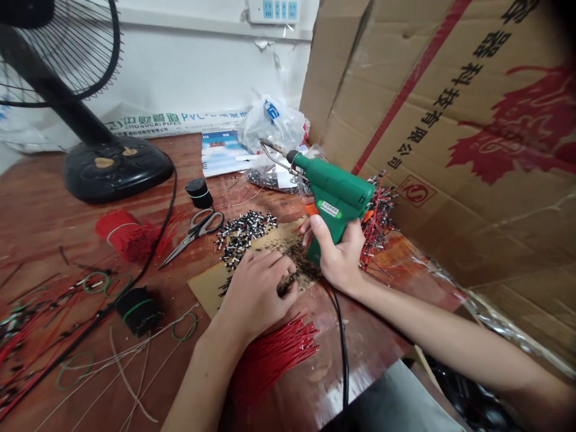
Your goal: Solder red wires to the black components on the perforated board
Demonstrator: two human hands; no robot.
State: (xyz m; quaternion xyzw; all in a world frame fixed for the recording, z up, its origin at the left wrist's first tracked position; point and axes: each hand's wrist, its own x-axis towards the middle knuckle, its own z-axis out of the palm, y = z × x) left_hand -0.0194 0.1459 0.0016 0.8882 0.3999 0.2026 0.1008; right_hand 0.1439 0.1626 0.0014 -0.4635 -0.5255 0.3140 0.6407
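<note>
My right hand (338, 252) is wrapped round the grip of a green soldering gun (335, 195), whose metal tip points up and to the left. My left hand (256, 288) rests on a scorched cardboard pad (211, 288), fingers curled and pinching a small dark part (287, 284) that I cannot make out clearly. A heap of small black and silver components (243, 231) lies just beyond the left hand. A bundle of cut red wires (274, 351) lies under my left wrist. The gun's black cord (342, 354) runs down toward me.
Scissors (198, 231) lie left of the components. A black fan base (114, 168) stands at the back left, red wire bundles (128, 234) and black wire rolls (137, 309) to the left. A large cardboard box (450, 120) walls the right side; finished red wired parts (378, 219) pile against it.
</note>
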